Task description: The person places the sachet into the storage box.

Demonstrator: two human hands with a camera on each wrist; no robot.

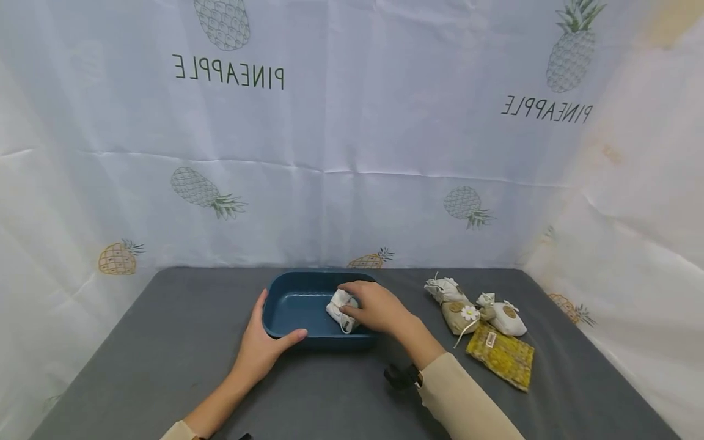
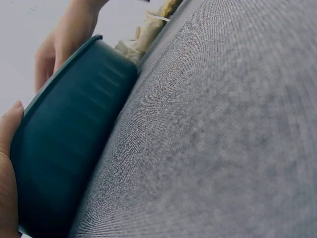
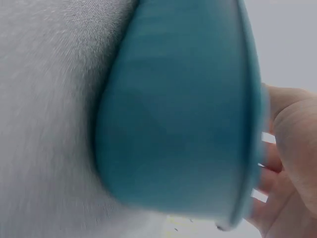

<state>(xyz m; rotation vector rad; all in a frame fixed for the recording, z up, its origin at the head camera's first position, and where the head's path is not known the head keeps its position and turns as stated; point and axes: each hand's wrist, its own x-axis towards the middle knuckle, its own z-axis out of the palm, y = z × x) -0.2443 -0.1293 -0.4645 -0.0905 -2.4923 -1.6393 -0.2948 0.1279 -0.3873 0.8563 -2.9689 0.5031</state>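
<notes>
A deep blue rectangular plastic bin (image 1: 299, 310) stands toward the back of the table. My left hand (image 1: 263, 343) holds its near left corner, with the fingers along the left side and the thumb over the front rim; the left wrist view shows that thumb (image 2: 12, 121) at the rim. Inside the bin's right half, my right hand (image 1: 381, 307) grips a small white drawstring pouch (image 1: 338, 305) between thumb and fingers, and a thin cord loops down from it. In the right wrist view the bin wall (image 3: 173, 109) hides the pouch and my fingertips.
Right of the bin lie more small pouches: a white one (image 1: 444, 287), a beige one (image 1: 459, 315) with a daisy, and a white one (image 1: 507, 319) with a button-like disc. A yellow patterned flat pouch (image 1: 503, 354) lies before them. A pineapple-print curtain (image 1: 352, 122) hangs behind the grey table (image 1: 181, 342).
</notes>
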